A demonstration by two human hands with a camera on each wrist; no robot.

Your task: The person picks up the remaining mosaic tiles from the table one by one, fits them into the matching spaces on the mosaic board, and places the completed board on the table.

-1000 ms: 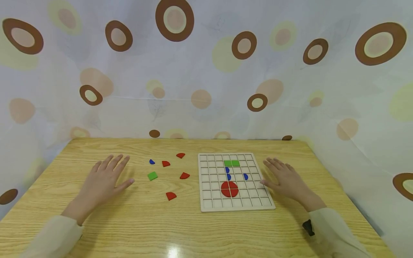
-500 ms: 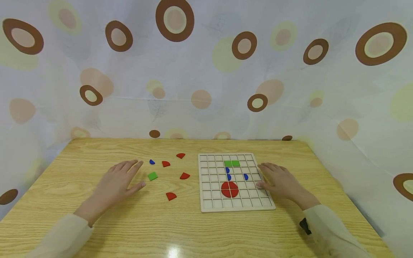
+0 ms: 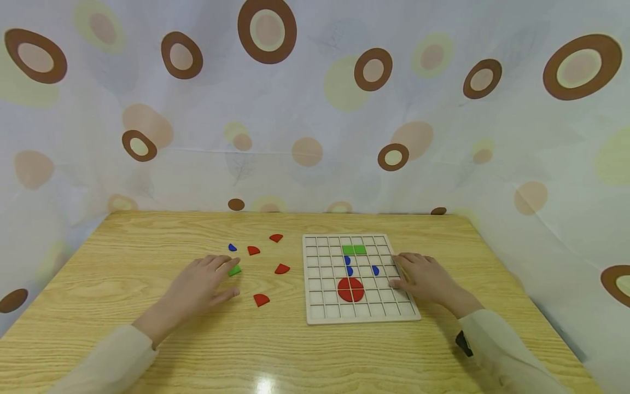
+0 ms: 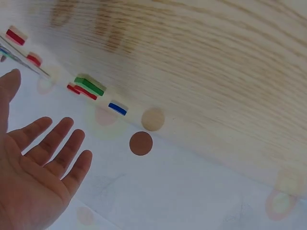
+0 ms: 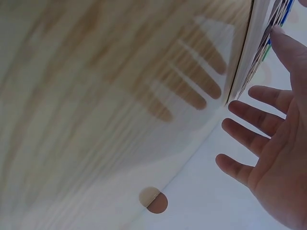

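In the head view, a wood-grained table (image 3: 344, 355) spreads toward 6 o'clock with a bright glare (image 3: 264, 384) there, and beyond it a white cloth (image 3: 315, 109) bears pale-centred brown rings (image 3: 582, 67), large ones at 10 and 2 o'clock, plus faint grey marks, perhaps leaf sprigs.

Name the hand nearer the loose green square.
Left. The left hand partly covers the green square in the head view; the right hand is well to its right, by the grid board.

We are holding our left hand (image 3: 194, 287) over the table (image 3: 315, 358), partly hiding a green tile (image 3: 236, 271), and our right hand (image 3: 427, 279) is overlapping the right edge of the gridded board (image 3: 319, 311).
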